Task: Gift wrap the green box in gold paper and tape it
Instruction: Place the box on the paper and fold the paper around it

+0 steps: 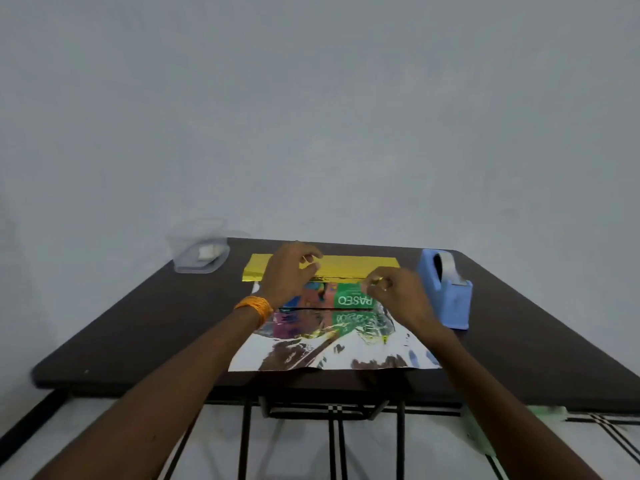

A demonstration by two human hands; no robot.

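— On the dark table (138, 323), mid-sheet: the green box (349, 297) lies flat on the gold paper (360, 263), white "PASEO" lettering upside down to the wearer. Does the second observer confirm?

— Confirmed. The paper's silver inner side (311, 355) faces up on the near half and mirrors the box. Its far edge is folded toward the box, gold face showing as a long strip just behind it.

— And the hands?

— Apart, one toward each end of the box. The left hand (289, 275), orange bangle (254, 306) at the wrist, hangs over the box's left part. Its fingers are curled, with the tips at the gold strip. Whether they grip the strip or only touch it, the observer cannot tell.

— The right?

— The right hand (398, 296) sits at the box's far right corner, thumb and fingertips drawn together at the fold line. Something small may be between them; too blurred to say what, or whether anything is held.

— Surroundings?

— A blue tape dispenser (446, 292) stands just right of the paper, close to the right wrist, with a roll mounted. A clear plastic container (201, 254) sits at the far left corner, well apart from the paper, with something white inside. A plain pale wall (311, 116) stands behind.
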